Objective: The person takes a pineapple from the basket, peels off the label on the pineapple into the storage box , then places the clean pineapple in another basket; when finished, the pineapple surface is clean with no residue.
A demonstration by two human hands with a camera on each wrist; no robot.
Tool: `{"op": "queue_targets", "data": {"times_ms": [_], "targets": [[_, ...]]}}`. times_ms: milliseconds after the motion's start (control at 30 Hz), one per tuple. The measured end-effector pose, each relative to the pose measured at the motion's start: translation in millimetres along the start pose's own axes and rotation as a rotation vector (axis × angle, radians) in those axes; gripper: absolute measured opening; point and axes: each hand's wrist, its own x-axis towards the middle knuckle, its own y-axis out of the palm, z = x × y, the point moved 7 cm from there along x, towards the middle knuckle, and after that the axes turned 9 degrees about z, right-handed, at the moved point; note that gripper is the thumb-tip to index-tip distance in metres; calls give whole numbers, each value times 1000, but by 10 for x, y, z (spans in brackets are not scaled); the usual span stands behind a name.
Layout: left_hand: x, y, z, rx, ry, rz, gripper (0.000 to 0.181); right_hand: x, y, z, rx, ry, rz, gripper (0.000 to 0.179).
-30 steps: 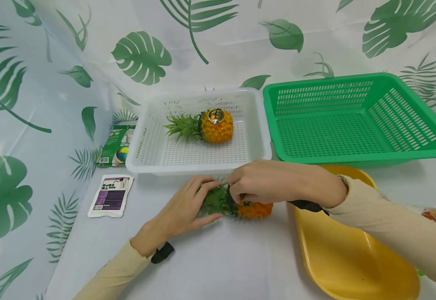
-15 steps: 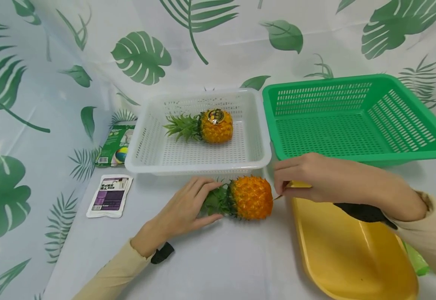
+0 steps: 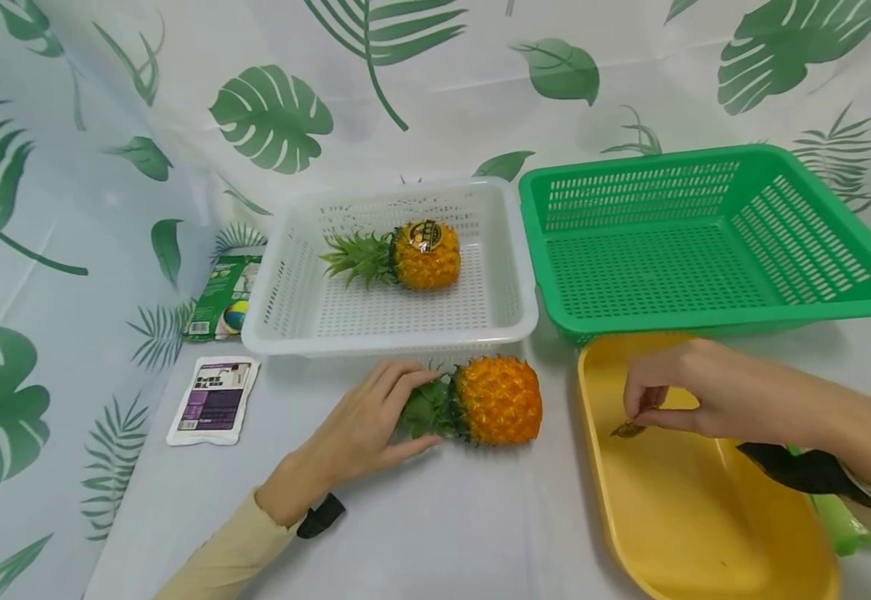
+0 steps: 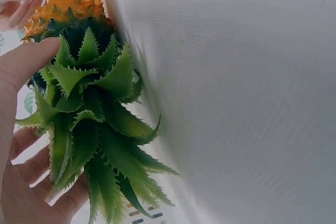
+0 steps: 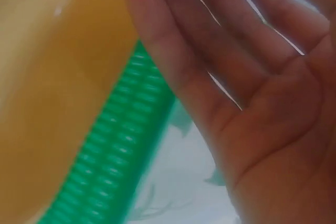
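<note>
A small orange pineapple [image 3: 498, 402] lies on its side on the white table, its leaves to the left. My left hand [image 3: 372, 423] holds it by the leafy crown [image 4: 100, 108], thumb on one side and fingers on the other. Over the yellow tray [image 3: 713, 508], my right hand [image 3: 693, 390] pinches a small gold-brown sticker [image 3: 628, 428] between thumb and fingertips. Only a bit of what it pinches shows at the top of the right wrist view, above the fingers [image 5: 157, 19].
A white basket [image 3: 390, 340] behind the pineapple holds another pineapple [image 3: 427, 257] with a round sticker. To its right stands a green basket [image 3: 705, 319]. At the left lie a white and purple packet [image 3: 213, 400] and a green packet [image 3: 223, 298].
My right hand has drawn the sticker off the pineapple and moved right with it, over the yellow tray. The left hand has stayed on the crown.
</note>
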Motion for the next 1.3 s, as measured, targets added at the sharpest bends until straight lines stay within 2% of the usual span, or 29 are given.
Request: {"op": "queue_targets", "data": {"times_ms": [100,200,533,767,1033,1300], "targets": [[-7,2,-6,-7,5,-8,73,-37,100,-69,80,10,29,34],[-9,0,-7,-9,4,-12,73,-28,199,-115,116,15,56,30],[-13,7,-14,-1,10,-11,73,156,460,-106,56,-32,74,38],[-13,2,-24,-3,3,1,72,181,567,-187,99,49,129,36],[-8,-4,-25,11,8,0,73,190,629,-235,119,84,132,37],[1,-4,-27,14,4,11,72,198,674,-282,61,155,158,35]]}}
